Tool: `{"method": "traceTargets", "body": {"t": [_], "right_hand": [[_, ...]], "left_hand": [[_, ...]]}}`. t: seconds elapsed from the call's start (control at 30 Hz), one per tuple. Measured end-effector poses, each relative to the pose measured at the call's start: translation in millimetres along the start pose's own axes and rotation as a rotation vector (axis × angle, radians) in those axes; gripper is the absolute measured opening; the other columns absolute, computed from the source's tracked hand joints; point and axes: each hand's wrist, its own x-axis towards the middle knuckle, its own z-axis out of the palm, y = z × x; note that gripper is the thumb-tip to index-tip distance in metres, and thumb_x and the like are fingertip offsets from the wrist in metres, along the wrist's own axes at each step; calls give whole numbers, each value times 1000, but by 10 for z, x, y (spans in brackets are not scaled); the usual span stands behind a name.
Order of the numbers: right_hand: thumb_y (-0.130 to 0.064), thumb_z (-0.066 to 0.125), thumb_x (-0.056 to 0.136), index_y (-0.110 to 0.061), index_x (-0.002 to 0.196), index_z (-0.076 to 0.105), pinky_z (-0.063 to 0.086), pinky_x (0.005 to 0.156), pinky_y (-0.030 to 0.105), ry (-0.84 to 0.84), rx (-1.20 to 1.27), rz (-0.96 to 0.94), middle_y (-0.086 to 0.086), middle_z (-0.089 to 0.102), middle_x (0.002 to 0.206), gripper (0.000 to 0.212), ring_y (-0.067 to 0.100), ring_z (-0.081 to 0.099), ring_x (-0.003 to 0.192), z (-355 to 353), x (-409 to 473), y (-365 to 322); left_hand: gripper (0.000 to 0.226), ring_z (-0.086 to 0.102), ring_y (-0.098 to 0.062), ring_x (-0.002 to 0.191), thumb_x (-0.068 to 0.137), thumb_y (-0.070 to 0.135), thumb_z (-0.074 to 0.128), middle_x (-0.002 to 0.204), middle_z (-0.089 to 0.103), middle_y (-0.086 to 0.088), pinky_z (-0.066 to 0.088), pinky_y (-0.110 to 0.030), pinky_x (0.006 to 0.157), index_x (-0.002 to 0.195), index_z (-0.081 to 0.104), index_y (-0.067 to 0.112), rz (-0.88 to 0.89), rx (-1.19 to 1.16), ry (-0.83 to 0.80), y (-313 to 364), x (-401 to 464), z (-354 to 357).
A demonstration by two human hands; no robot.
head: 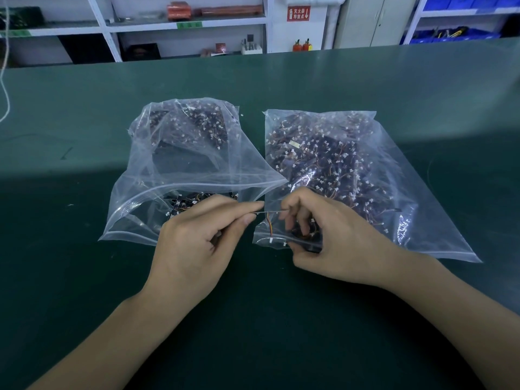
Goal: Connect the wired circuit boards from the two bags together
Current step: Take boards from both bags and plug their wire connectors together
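Note:
Two clear plastic bags lie on the green table, each filled with small dark circuit boards with coloured wires and white connectors. The left bag [180, 153] is open toward me; the right bag [346, 164] lies flat beside it. My left hand [194, 243] pinches a thin wire lead between thumb and forefinger, in front of the left bag's mouth. My right hand [323, 235] pinches the other end of that lead and holds a dark circuit board [309, 243] at the right bag's near corner. An orange-yellow wire [268, 223] hangs between the hands.
The green table [84, 277] stretches wide on all sides. White shelving [185, 23] with boxes and tools stands behind its far edge, and blue bins [450, 35] sit at the back right. A white cord [5, 88] hangs at the far left.

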Motion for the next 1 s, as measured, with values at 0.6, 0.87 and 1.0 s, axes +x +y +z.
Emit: {"method": "traceTargets", "body": {"t": [0.6, 0.87, 1.0], "right_hand": [[0, 75, 78, -23, 99, 62, 46, 62, 23, 188, 33, -57, -24, 56, 85, 34, 18, 58, 70, -13, -1, -64], [1, 77, 76, -24, 97, 61, 41, 60, 20, 175, 1, -69, -14, 52, 78, 36, 18, 54, 69, 30, -7, -76], [2, 74, 76, -25, 97, 61, 45, 60, 29, 151, 27, -70, -18, 51, 78, 37, 20, 54, 68, 46, -18, -92]], "left_hand": [[10, 49, 1, 68, 89, 20, 80, 91, 61, 15, 45, -29, 53, 82, 73, 23, 69, 167, -25, 123, 35, 79], [17, 57, -13, 67, 92, 12, 72, 76, 54, 6, 45, -34, 46, 78, 72, 22, 241, 444, -60, 155, 44, 189], [15, 63, -19, 62, 97, 28, 73, 72, 54, 4, 42, -33, 41, 83, 78, 28, 233, 535, -195, 185, 33, 186]]}}
